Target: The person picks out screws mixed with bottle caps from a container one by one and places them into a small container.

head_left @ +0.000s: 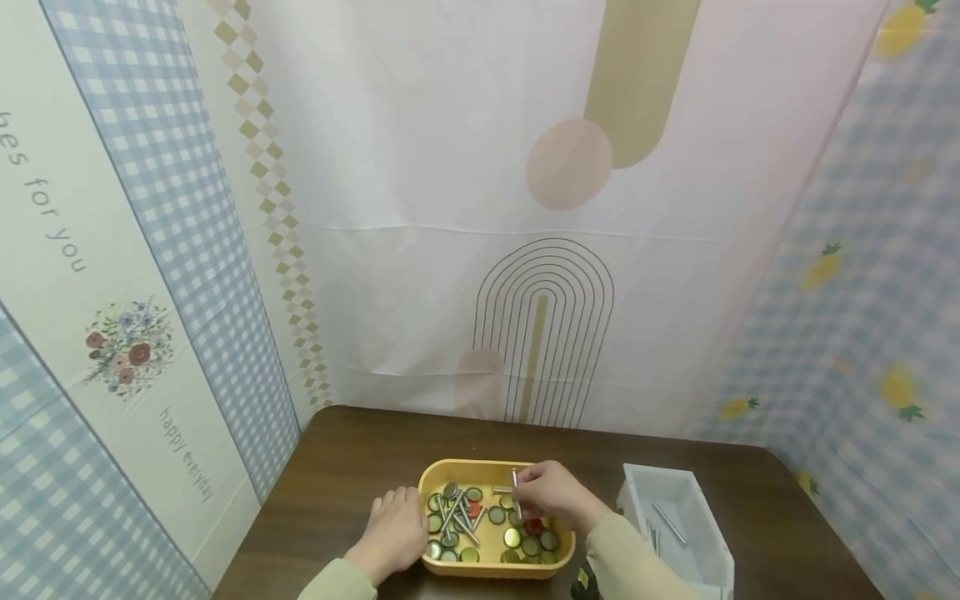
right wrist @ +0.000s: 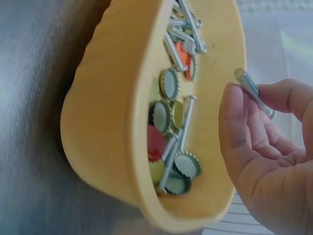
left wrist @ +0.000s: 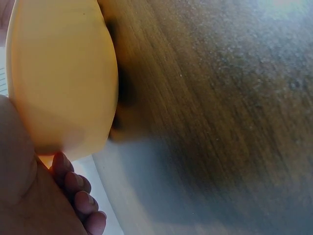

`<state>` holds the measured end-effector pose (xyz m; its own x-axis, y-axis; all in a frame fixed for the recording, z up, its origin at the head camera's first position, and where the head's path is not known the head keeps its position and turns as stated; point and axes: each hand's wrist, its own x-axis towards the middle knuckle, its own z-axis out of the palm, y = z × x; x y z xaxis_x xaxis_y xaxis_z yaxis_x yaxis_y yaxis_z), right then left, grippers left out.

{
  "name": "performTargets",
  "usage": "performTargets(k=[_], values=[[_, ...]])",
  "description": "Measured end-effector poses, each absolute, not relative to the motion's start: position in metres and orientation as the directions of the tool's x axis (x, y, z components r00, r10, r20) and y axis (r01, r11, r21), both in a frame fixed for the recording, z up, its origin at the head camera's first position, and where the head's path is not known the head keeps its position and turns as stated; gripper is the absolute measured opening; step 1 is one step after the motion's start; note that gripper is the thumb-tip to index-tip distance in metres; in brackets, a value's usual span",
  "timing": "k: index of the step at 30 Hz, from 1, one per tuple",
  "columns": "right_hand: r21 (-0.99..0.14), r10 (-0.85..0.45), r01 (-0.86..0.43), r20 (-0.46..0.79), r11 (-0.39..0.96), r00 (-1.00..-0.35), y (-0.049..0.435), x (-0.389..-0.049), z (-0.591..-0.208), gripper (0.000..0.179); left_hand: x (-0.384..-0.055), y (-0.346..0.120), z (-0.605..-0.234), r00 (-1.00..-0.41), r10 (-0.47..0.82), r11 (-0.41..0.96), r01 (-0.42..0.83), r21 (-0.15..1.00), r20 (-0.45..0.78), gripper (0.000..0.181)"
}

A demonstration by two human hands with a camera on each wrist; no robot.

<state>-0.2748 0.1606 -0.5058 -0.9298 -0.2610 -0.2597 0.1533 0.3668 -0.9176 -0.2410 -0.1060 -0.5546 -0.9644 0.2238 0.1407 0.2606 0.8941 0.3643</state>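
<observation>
Single bolt pinched above the mixed tub

Nearest the wearer: pale sleeves [head_left: 341,579], and beside the right one a dark object [head_left: 583,581] with a yellow patch, partly hidden; identity unclear.

Left hand [head_left: 397,527] lies against the left end of the yellow tub [head_left: 495,571], fingertips lightly bent outside its wall. Cannot tell whether they grip the rim or merely rest there. Right hand [head_left: 551,492] reaches over the tub's right half, thumb and fingers pinching one metal bolt [right wrist: 248,85], which is above the contents and touches nothing else visible.

Step in hand (judgement): picking a bolt out from among the caps. Next move calls for a firm pinch on the slim shank and enough lift to clear the tub's rim, with the tub kept from sliding.

Tub contents: bottle caps [head_left: 530,547], mostly greenish or grey, some red, several showing crimped edges; loose bolts [head_left: 465,527] crossed in a heap on the left, a few more among the caps at right.

White bin [head_left: 660,477], right of the tub and apart from it: a few slender metal pieces [head_left: 670,523], apparently bolts, on its floor; near end partly hidden by the sleeve.

Beyond: brown tabletop [head_left: 360,442], then printed cloth [head_left: 412,292] hanging behind.
</observation>
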Motion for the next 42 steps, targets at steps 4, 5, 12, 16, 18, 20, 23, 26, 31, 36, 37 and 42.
performTargets(k=[4, 5, 12, 16, 18, 20, 23, 26, 31, 36, 37, 42], values=[[-0.923, -0.249, 0.156, -0.252, 0.351, -0.935, 0.170, -0.273, -0.499, 0.022, -0.241, -0.106, -0.554, -0.965, 0.218, 0.890, 0.258, 0.377, 0.144, 0.011], [-0.925, -0.246, 0.161, -0.255, 0.344, -0.935, 0.172, -0.274, -0.497, 0.023, -0.241, -0.107, -0.554, -0.964, 0.218, 0.891, 0.260, 0.373, 0.150, 0.012], [-0.919, -0.205, 0.157, -0.243, 0.362, -0.948, 0.192, -0.274, -0.489, 0.019, -0.243, -0.107, -0.556, -0.964, 0.225, 0.889, 0.262, 0.376, 0.139, 0.009], [-0.921, -0.184, 0.142, -0.220, 0.364, -0.958, 0.206, -0.274, -0.485, 0.022, -0.244, -0.106, -0.556, -0.966, 0.223, 0.889, 0.257, 0.380, 0.133, 0.009], [-0.925, -0.174, 0.131, -0.203, 0.357, -0.964, 0.214, -0.273, -0.484, 0.024, -0.244, -0.106, -0.555, -0.966, 0.223, 0.888, 0.258, 0.380, 0.133, 0.009], [-0.931, -0.164, 0.126, -0.191, 0.343, -0.968, 0.224, -0.271, -0.483, 0.026, -0.244, -0.106, -0.556, -0.966, 0.225, 0.889, 0.258, 0.377, 0.132, 0.009], [-0.932, -0.142, 0.131, -0.188, 0.337, -0.972, 0.240, -0.269, -0.481, 0.025, -0.245, -0.105, -0.558, -0.966, 0.226, 0.891, 0.257, 0.375, 0.125, 0.009], [-0.921, -0.118, 0.151, -0.205, 0.360, -0.972, 0.258, -0.264, -0.478, 0.027, -0.245, -0.105, -0.558, -0.966, 0.228, 0.890, 0.258, 0.377, 0.123, 0.009], [-0.894, -0.062, 0.179, -0.223, 0.411, -0.973, 0.285, -0.257, -0.473, 0.033, -0.244, -0.105, -0.556, -0.965, 0.231, 0.884, 0.262, 0.386, 0.124, 0.009], [-0.873, -0.019, 0.218, -0.251, 0.437, -0.968, 0.309, -0.253, -0.475, 0.043, -0.244, -0.107, -0.556, -0.966, 0.227, 0.890, 0.258, 0.376, 0.124, 0.009], [-0.867, -0.005, 0.227, -0.255, 0.445, -0.967, 0.314, -0.253, -0.476, 0.045, -0.244, -0.107, -0.556, -0.967, 0.226, 0.891, 0.256, 0.376, 0.121, 0.009], [-0.832, 0.073, 0.252, -0.249, 0.495, -0.966, 0.334, -0.249, -0.486, 0.033, -0.244, -0.106, -0.555, -0.967, 0.226, 0.888, 0.253, 0.384, 0.115, 0.009]])
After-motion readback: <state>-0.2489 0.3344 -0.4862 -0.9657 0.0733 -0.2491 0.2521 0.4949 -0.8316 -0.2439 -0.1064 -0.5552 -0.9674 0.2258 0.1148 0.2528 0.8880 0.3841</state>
